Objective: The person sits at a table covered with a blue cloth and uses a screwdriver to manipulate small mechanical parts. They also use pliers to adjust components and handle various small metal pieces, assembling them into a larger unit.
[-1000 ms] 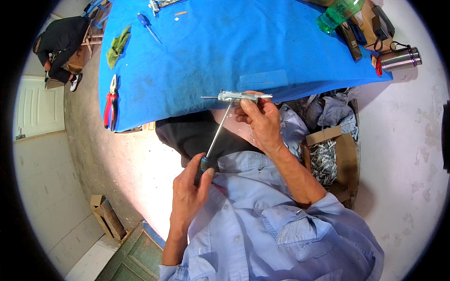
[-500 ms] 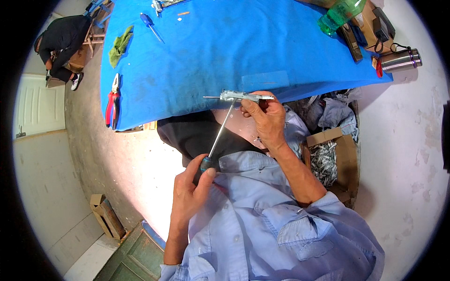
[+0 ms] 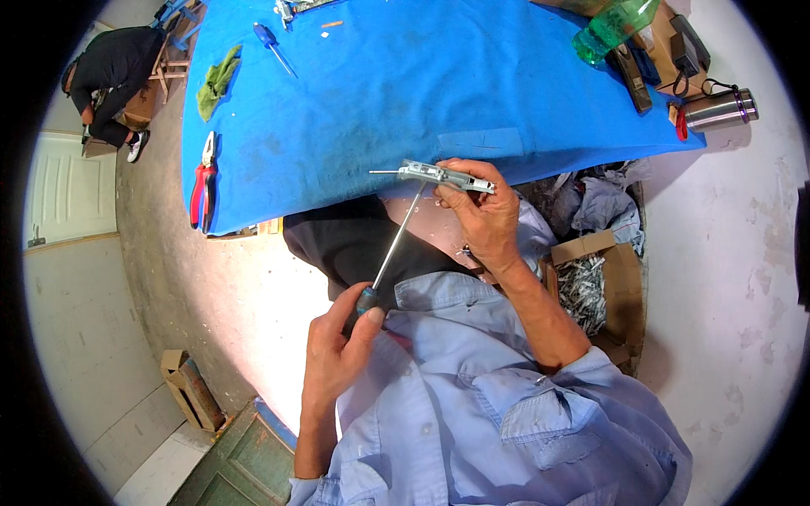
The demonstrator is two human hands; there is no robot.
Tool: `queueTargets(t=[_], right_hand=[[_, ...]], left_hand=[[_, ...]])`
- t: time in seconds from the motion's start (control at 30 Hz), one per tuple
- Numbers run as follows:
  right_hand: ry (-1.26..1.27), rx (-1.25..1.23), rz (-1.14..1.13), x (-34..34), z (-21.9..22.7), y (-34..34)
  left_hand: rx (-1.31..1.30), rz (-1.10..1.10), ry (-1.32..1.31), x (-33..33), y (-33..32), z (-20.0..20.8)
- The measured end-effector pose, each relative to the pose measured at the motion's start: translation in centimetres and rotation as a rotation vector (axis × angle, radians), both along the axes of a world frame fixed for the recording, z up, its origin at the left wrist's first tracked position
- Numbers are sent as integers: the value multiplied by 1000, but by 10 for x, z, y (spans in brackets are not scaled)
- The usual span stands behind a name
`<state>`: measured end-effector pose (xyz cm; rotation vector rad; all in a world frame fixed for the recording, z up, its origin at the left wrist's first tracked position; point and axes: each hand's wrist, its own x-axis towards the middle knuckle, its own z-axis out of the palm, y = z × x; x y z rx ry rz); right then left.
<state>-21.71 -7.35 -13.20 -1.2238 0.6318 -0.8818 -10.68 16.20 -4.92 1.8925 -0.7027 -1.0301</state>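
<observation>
My left hand point(image 3: 339, 341) is closed round the dark handle of a long screwdriver point(image 3: 396, 244). The shaft slants up and to the right, its tip meeting the underside of a silvery metal mechanism point(image 3: 434, 174). My right hand point(image 3: 485, 215) grips that mechanism by its right part, over the near edge of the blue-covered table. A thin metal rod sticks out of its left end. I cannot make out the exact kind of this part. The screwdriver's tip is hidden where it touches the metal.
On the blue cloth point(image 3: 363, 101) lie red-handled pliers point(image 3: 203, 185), a blue screwdriver point(image 3: 274, 49) and a green rag point(image 3: 218, 83). A green bottle point(image 3: 612, 32) and a steel flask point(image 3: 721, 110) stand at the right. Beside my right arm is a carton point(image 3: 624, 295) of metal pieces. Another person point(image 3: 114, 76) bends over, far left.
The metal mechanism has tilted slightly, its right end now lower and more of its top showing. My left hand and the screwdriver handle have shifted a little to the left.
</observation>
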Motion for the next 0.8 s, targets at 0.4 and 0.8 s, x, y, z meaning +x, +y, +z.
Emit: queueTargets(t=[0.4,0.8], right_hand=[[5,-77,2,-3,1,2],[73,-167,7,-6,10,-5]], left_hand=[[68,-80,-251,11,-6,25],[25,-134,-345,26,-5,30]])
